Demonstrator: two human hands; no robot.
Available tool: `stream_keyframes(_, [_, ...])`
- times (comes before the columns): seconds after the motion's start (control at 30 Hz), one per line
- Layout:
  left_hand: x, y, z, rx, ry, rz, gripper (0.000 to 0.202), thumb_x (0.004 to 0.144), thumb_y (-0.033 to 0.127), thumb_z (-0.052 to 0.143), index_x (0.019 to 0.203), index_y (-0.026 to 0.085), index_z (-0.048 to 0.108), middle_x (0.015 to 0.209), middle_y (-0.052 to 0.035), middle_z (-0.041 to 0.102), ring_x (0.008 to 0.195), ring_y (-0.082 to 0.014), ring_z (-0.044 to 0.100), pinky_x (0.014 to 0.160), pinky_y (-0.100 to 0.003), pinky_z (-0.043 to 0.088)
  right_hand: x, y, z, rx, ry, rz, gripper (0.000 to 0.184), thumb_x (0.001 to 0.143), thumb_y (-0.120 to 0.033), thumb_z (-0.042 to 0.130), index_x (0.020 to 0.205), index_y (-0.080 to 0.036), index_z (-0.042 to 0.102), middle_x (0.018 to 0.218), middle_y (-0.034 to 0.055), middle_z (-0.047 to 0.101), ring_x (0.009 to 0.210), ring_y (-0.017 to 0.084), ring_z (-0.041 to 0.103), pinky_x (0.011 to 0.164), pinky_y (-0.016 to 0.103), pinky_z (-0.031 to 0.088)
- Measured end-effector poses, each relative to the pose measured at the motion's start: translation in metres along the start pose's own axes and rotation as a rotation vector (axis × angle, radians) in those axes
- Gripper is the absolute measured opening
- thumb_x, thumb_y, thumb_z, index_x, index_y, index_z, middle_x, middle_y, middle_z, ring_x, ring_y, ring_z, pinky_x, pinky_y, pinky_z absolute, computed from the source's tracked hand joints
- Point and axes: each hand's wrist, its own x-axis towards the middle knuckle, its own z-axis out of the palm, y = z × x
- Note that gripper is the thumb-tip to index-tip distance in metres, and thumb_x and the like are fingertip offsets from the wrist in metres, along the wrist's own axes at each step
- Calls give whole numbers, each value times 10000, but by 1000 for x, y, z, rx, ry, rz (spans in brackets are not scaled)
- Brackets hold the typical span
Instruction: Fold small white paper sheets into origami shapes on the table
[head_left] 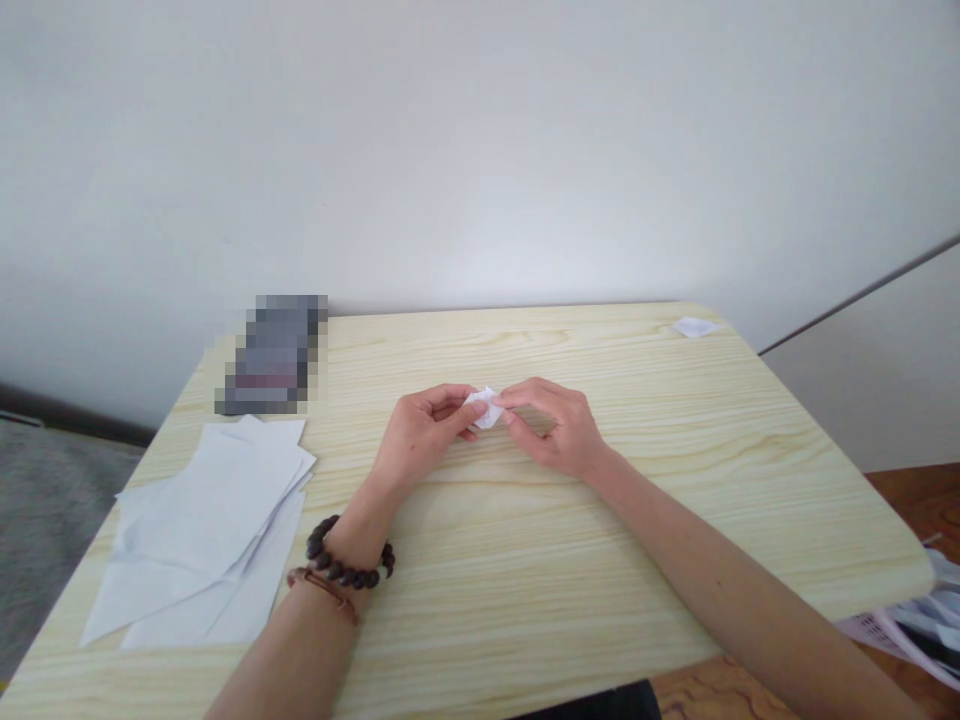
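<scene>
A small folded piece of white paper (484,408) is held over the middle of the light wooden table (675,480). My left hand (424,430) pinches its left side between thumb and fingers, with a dark bead bracelet on that wrist. My right hand (555,425) pinches its right side with curled fingers. Both hands rest low, near the tabletop.
A loose stack of white paper sheets (206,530) lies at the table's left front. A blurred dark object (271,355) sits at the back left. A small white paper piece (696,327) lies at the back right corner. A white wall stands behind the table; a basket (900,620) sits at the lower right.
</scene>
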Motion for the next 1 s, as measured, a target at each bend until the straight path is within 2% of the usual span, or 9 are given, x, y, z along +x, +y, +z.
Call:
stream_keyframes(0.13, [-2, 1, 2, 33, -21, 21, 297, 723, 422, 719, 831, 146, 699, 792, -36, 716, 667, -139, 623, 622, -247, 529, 0, 0, 2, 92, 0, 217, 184, 805, -271, 643, 967, -188, 617, 806, 8, 698, 736, 129, 656, 723, 257, 527])
stream_keyframes(0.33, [-1, -1, 6, -14, 18, 120, 221, 752, 346, 712, 781, 137, 646, 727, -13, 662, 687, -115, 599, 674, -221, 474, 3, -2, 4, 264, -26, 362, 143, 828, -315, 636, 889, -191, 673, 797, 11, 701, 736, 128, 640, 719, 257, 505])
stream_keyframes(0.47, [0, -5, 3, -60, 8, 182, 189, 744, 292, 722, 810, 146, 622, 739, -7, 642, 708, -120, 601, 699, -232, 473, 3, -3, 3, 261, -67, 364, 123, 819, -288, 646, 877, -185, 680, 775, 9, 702, 720, 125, 640, 695, 245, 500])
stream_keyframes(0.6, [1, -7, 0, -92, -28, 126, 251, 720, 302, 740, 886, 148, 631, 812, -24, 668, 757, -137, 629, 735, -251, 496, 1, -3, 2, 203, -56, 340, 100, 805, -261, 656, 872, -189, 677, 778, 4, 703, 712, 121, 640, 683, 237, 498])
stream_keyframes(0.83, [-1, -3, 2, 62, -103, 100, 219, 782, 350, 677, 851, 143, 663, 809, -36, 701, 767, -158, 652, 741, -261, 506, 1, -4, 2, 195, -39, 326, 99, 819, -288, 643, 834, -191, 655, 745, 2, 681, 688, 119, 616, 663, 242, 483])
stream_keyframes(1.0, [-2, -3, 4, 183, -54, 118, 205, 792, 344, 671, 839, 144, 678, 792, -33, 704, 742, -148, 644, 705, -241, 493, 3, -4, 2, 186, -78, 309, 68, 827, -259, 621, 814, -193, 631, 746, -4, 652, 680, 109, 577, 658, 239, 462])
